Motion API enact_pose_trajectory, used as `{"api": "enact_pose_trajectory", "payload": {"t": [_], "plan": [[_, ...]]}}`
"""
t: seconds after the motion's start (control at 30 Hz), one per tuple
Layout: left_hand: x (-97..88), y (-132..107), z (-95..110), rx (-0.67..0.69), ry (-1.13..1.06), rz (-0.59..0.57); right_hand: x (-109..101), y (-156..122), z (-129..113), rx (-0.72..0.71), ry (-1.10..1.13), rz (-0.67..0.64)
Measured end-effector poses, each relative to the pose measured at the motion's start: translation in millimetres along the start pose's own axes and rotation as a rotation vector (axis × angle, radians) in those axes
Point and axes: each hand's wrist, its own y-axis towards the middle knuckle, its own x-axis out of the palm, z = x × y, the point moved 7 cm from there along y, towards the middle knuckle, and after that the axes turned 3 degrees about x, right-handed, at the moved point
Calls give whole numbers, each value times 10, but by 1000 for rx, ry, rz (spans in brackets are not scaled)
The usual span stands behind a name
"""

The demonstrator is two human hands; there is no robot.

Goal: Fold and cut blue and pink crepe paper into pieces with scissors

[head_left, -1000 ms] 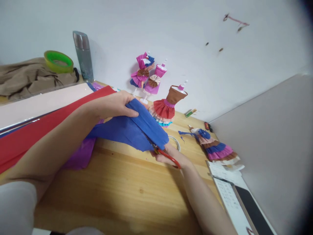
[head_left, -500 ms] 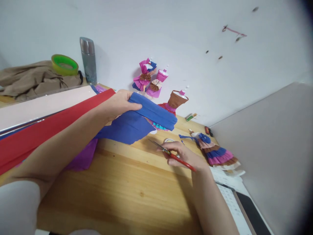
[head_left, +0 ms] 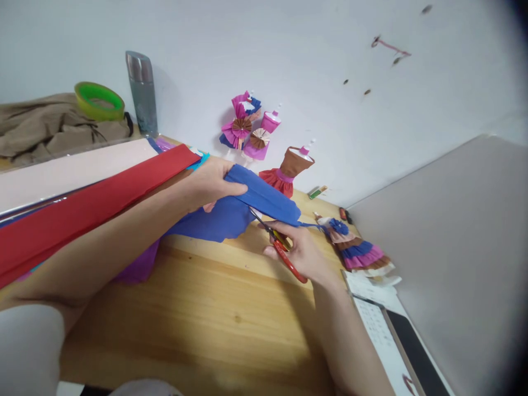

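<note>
Hands (head_left: pixel 216 179) hold blue sheet (head_left: pixel 266 193), scissors (head_left: pixel 290 264) (red-handled).

Rear wall (head_left: pixel 198 44): white, plain, faintly shadowed at left. Upper right, small dark spots (head_left: pixel 367 92), whether marks or holes unclear; one thin reddish line (head_left: pixel 388 47) between two of them. Side panel (head_left: pixel 433 220): grey, smooth, at right, meeting the white wall along a slanting edge. Table (head_left: pixel 185 330): light wood, lengthwise grain, one small knot (head_left: pixel 238 318). Light: soft, pale; source out of view; shadow (head_left: pixel 303 316) across the tabletop.
</note>
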Motion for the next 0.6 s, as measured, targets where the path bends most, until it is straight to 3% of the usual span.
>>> {"api": "enact_pose_trajectory", "payload": {"t": [0.23, 0.6], "plan": [[79, 30, -83, 86, -72, -70, 101, -14, 31, 43, 11, -79], [179, 5, -104, 49, -109, -165, 155, 17, -91, -7, 228, -168]]}}
